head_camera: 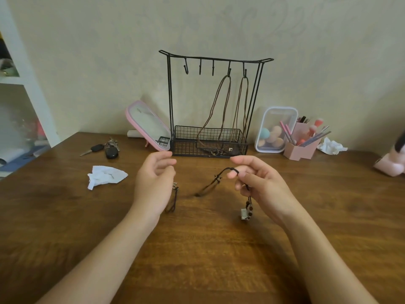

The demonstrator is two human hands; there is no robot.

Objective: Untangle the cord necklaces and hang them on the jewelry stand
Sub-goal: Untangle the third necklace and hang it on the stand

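A black wire jewelry stand [215, 60] stands at the back of the wooden table [197, 249]. Two brown cord necklaces [225, 102] hang from its two right hooks, their lower ends lying in the stand's basket. My right hand [258, 185] pinches a dark cord necklace [210, 186]; its beaded pendant [246, 211] dangles below the hand and a loop sags toward the table. My left hand [153, 183] is held up, fingers curled, with a dark cord loop [173, 200] and small charm hanging at its palm side.
Left of the stand are a pink mirror [146, 126], car keys [103, 148] and a crumpled tissue [105, 175]. To the right sit a clear box of sponges [276, 128], a pink brush holder [302, 143] and another tissue [332, 147]. White shelves [24, 84] stand far left.
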